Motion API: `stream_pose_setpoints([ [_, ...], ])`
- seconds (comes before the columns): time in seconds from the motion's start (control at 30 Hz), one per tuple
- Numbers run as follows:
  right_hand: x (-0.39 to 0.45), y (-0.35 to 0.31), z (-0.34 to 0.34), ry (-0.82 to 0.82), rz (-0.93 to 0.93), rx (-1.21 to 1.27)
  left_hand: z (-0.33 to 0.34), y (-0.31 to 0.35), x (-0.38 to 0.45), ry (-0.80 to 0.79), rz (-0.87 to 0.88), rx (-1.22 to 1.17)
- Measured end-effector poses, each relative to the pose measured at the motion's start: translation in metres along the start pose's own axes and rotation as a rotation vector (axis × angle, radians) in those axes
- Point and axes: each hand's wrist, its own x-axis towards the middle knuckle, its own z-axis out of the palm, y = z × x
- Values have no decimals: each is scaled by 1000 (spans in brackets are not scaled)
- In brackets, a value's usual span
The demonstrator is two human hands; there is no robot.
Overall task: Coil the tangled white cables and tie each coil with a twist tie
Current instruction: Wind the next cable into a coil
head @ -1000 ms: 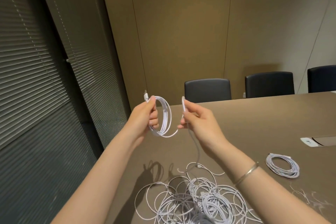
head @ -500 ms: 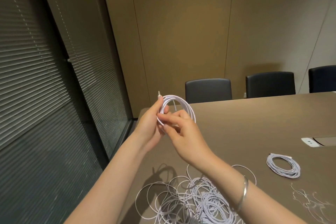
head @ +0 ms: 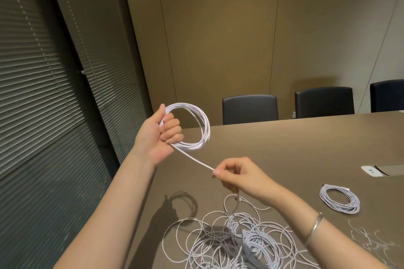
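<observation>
Left hand [head: 159, 135] curled round coil [head: 196, 124], held upright above table [head: 306, 144] edge. Right hand [head: 238, 176] pinched free run of cable [head: 192, 158] between thumb and forefinger, strand taut back to coil. Remaining length dropped below right hand into tangle [head: 240, 240] on table. Finished coil [head: 340, 199] lay further right; ties [head: 369, 240] near it. Judged light, limp, slightly springy: loops likely to splay if left grip loosened. Best held across bundled turns, tie placed there.

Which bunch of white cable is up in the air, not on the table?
The round white cable coil gripped by the left hand is up in the air. The neat finished coil and the messy tangled pile both lie on the brown table.
</observation>
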Motion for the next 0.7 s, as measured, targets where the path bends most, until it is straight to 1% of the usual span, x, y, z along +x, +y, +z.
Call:
stream_pose_setpoints([
  [0.07,0,8,-12,-72,59,-23,-1,7,0,14,13,-5],
  [0.13,-2,18,-23,-104,86,-33,-2,20,1,19,47,-16],
  [0.33,-9,33,-60,-27,169,-48,-8,62,-3,68,157,7],
  [0.4,-11,37,-72,18,193,-62,-12,71,-5,98,199,9],
  [0.5,-13,45,-89,87,240,57,-19,79,-10,145,239,4],
  [0.57,-11,49,-95,143,297,82,-23,80,-12,172,244,30],
  [0.63,-6,50,-94,254,333,34,-24,77,-12,195,237,116],
  [0.7,1,43,-87,410,309,15,-22,69,-12,201,213,232],
])
